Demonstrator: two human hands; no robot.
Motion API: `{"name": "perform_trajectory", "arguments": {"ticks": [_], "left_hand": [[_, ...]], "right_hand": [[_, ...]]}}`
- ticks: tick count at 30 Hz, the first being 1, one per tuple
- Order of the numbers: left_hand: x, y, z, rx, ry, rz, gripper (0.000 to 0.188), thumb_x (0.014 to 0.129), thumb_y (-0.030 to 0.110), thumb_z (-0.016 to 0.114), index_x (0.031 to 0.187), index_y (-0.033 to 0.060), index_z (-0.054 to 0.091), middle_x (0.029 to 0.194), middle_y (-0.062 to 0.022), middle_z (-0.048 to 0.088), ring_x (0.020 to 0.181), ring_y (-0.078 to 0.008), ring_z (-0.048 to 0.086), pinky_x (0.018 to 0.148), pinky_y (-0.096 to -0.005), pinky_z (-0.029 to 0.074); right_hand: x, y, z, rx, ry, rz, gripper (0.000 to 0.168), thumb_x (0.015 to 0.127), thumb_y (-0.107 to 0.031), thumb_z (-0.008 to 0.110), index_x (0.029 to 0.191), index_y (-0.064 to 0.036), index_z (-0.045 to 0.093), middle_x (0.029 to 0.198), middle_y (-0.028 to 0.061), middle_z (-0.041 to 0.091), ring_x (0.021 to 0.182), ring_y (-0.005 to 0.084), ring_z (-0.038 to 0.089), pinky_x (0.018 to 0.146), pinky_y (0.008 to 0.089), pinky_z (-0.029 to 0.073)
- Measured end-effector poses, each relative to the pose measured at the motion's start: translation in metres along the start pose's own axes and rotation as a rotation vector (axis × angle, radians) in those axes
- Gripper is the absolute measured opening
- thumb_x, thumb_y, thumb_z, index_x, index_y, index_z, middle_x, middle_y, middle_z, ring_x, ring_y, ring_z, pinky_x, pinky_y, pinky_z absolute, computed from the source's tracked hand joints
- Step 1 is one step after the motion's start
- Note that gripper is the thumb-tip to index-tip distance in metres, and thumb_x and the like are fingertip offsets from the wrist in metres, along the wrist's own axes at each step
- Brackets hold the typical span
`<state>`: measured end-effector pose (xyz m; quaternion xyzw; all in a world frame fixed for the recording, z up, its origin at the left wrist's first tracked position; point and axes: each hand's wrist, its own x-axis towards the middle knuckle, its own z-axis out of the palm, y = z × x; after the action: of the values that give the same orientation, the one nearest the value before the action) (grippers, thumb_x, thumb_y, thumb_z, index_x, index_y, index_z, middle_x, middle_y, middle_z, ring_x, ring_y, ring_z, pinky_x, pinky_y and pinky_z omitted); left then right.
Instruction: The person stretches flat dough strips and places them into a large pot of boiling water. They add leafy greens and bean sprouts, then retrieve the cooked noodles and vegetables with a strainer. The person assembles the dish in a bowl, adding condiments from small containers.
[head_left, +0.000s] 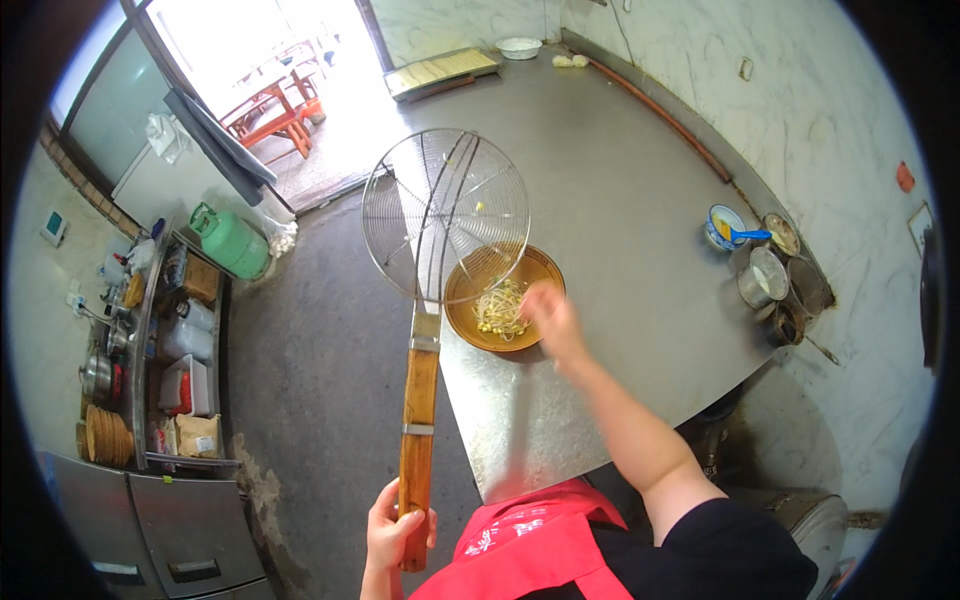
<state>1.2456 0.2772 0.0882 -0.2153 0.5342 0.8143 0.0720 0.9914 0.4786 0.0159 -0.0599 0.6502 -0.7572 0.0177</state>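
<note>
My left hand (397, 525) grips the wooden handle of a long wire strainer (448, 214) at its lower end. The strainer's round wire basket is raised over the counter's left edge and overlaps the far left rim of a brown bowl (551, 274) in the view. A few yellow bits cling to the mesh. Soybean sprouts (501, 309) lie in the bowl. My right hand (551, 319), blurred, is at the bowl's right side beside the sprouts; whether it holds or touches any cannot be seen.
The bowl stands on a metal counter (630, 180). At right are a blue-and-white bowl (726, 225) with a blue-handled brush and several metal pots (761, 277). A tray (442, 73) and a white basin (519, 48) sit at the far end. Shelves (150, 337) and a green gas cylinder (232, 240) stand left.
</note>
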Motion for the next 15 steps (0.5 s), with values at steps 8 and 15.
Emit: {"name": "perform_trajectory", "arguments": {"ticks": [8, 15], "left_hand": [[0.070, -0.027, 0.043, 0.066, -0.375, -0.097, 0.047, 0.079, 0.019, 0.049, 0.119, 0.0040, 0.030, 0.081, -0.0136, 0.051, 0.061, -0.0204, 0.053, 0.049, -0.0287, 0.046], [0.218, -0.062, 0.034, -0.068, -0.225, -0.316, 0.064, 0.080, 0.038, 0.045, 0.128, 0.0139, 0.010, 0.118, -0.0139, 0.035, 0.089, -0.0263, 0.050, 0.067, -0.0373, 0.048]], "right_hand": [[-0.115, -0.036, 0.054, 0.458, -0.164, 0.272, 0.037, 0.073, -0.010, 0.056, 0.104, -0.004, 0.036, 0.088, 0.0070, 0.052, 0.085, 0.0141, 0.051, 0.076, 0.0286, 0.041], [-0.204, -0.051, -0.031, 0.210, 0.332, 0.151, 0.035, 0.069, -0.010, 0.059, 0.098, -0.003, 0.040, 0.070, 0.0078, 0.052, 0.068, 0.0156, 0.052, 0.067, 0.0282, 0.042]]}}
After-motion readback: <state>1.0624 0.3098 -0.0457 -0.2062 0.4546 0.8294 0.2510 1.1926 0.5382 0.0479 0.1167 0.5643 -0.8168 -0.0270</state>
